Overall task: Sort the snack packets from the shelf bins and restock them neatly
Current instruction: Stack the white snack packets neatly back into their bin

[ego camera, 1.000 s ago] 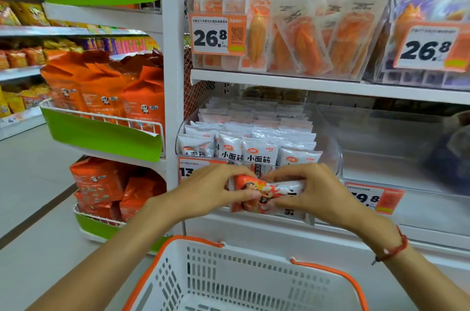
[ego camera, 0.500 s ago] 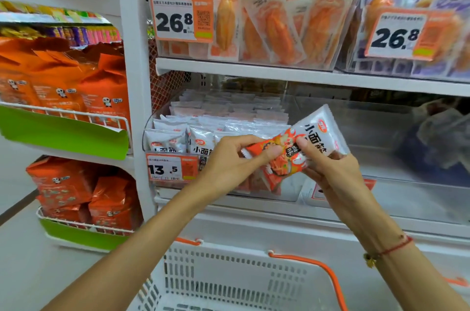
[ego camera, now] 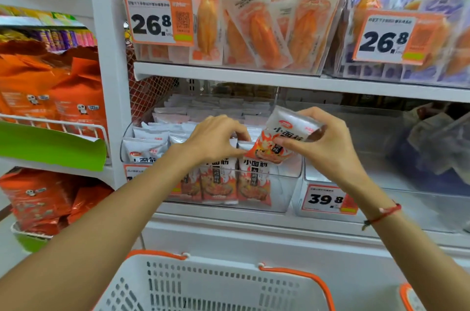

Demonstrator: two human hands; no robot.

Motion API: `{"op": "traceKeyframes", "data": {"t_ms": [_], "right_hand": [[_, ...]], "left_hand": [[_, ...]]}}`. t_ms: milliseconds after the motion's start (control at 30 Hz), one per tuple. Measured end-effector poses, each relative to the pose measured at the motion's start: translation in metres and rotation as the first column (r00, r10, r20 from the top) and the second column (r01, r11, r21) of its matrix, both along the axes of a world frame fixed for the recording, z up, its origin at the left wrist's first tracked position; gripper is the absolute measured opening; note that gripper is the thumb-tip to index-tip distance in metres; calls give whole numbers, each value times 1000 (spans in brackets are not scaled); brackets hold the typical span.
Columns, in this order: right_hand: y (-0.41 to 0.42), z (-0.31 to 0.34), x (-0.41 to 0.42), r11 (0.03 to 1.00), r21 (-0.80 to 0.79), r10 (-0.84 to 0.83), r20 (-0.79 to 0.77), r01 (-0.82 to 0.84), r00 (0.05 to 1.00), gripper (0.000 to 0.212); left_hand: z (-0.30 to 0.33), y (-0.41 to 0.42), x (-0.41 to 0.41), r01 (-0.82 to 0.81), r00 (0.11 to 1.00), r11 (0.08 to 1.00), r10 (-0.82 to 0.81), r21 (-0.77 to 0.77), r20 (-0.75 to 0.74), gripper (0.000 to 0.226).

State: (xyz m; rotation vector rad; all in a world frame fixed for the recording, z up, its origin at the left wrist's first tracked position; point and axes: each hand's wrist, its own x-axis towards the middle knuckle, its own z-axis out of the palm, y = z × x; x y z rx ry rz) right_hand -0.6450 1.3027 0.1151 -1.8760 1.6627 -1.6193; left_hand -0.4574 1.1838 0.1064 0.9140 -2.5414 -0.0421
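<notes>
My right hand [ego camera: 323, 143] grips a white and orange snack packet [ego camera: 277, 140], tilted, just above the right end of a clear shelf bin [ego camera: 290, 191]. Rows of the same packets [ego camera: 221, 181] stand upright in that bin. My left hand [ego camera: 216, 140] reaches into the bin beside the held packet, its fingertips curled over the tops of the standing packets and spreading them. Whether those fingers pinch a packet is hidden.
A white basket with orange handles [ego camera: 216, 285] sits below my arms. A second clear bin [ego camera: 407, 183] to the right carries a 39.8 price tag [ego camera: 328, 198]. Above hang orange [ego camera: 254, 31] and purple [ego camera: 432, 5] packets. Orange bags [ego camera: 63, 97] fill the left racks.
My left hand let go of the packet and moved into the bin onto the standing packets. My right hand carried the packet up and right, over the bin's right end.
</notes>
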Motion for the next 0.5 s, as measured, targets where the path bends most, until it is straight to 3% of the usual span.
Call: {"op": "traceKeyframes", "data": {"t_ms": [200, 333, 500], "right_hand": [[-16, -24, 15, 1000, 19, -19, -183, 23, 983, 36], [-27, -28, 12, 982, 165, -41, -269, 88, 962, 43], [-23, -18, 10, 957, 204, -59, -562, 207, 825, 66]], "left_hand": [[-5, -10, 4, 43, 993, 992, -29, 117, -115, 14], [-11, -6, 1, 34, 986, 992, -13, 120, -168, 10], [-15, -1, 5, 12, 982, 994, 9, 110, -191, 11]]}}
